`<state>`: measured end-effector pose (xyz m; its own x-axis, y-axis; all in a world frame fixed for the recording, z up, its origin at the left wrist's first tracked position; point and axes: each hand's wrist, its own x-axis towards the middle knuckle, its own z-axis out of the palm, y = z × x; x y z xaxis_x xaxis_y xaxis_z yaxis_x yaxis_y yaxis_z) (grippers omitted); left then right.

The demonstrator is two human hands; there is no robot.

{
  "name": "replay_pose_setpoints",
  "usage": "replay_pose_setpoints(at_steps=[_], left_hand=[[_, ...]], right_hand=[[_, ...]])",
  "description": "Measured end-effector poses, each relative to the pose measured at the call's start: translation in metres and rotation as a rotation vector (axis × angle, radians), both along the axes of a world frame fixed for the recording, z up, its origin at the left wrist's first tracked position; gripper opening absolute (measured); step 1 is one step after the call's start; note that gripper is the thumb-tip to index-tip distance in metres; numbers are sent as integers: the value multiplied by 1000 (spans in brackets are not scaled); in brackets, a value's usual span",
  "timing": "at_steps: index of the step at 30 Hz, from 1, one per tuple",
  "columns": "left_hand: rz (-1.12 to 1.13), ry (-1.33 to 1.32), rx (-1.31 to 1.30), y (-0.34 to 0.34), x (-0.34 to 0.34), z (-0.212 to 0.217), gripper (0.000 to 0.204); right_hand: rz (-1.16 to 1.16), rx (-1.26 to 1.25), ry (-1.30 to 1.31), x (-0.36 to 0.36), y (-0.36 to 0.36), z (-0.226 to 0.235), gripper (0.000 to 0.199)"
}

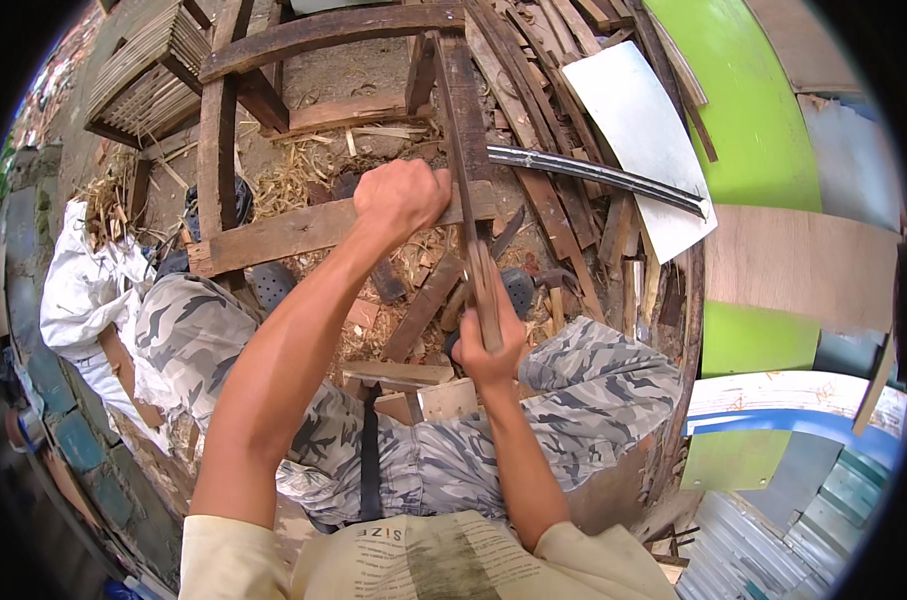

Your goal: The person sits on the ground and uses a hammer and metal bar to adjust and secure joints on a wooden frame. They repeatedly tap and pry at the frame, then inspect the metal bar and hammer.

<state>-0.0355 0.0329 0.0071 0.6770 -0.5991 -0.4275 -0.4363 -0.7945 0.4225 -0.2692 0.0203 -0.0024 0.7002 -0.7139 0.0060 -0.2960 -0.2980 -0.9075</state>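
Note:
My right hand (pixel 491 345) is closed round the wooden handle of what looks like a handsaw (pixel 477 285). Its long, narrow brown blade is seen nearly edge-on and points away from me, crossing the right end of a wooden plank (pixel 284 232). With fingers curled, my left hand (pixel 404 195) presses down on that plank, just left of the blade. The plank lies across the near side of a dark wooden frame (pixel 217 150). My left fingertips are hidden behind the hand.
Long timber strips (pixel 539 110) pile up at the right, beside a white sheet (pixel 644 140) and a dark metal strip (pixel 594 180). A claw hammer (pixel 559 280) lies near my right knee. A slatted wooden piece (pixel 154 75) stands far left. White sacking (pixel 84 270) lies by my left leg.

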Motion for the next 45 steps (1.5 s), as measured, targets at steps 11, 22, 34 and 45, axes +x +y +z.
replay_pose_setpoints(at_steps=[11,22,34,45], left_hand=[[51,16,30,2,-2,3,55],[39,-21,-24,6,0,0,59],[11,-40,-1,-1,-1,0,56],[29,-7,13,5,1,4,57]], right_hand=[[97,-42,163,-141,56,72,58],[55,-5,38,-88,30,33,63],[-25,143,-64,23,-10,10,55],[139,-181,29,-86,26,50,63]])
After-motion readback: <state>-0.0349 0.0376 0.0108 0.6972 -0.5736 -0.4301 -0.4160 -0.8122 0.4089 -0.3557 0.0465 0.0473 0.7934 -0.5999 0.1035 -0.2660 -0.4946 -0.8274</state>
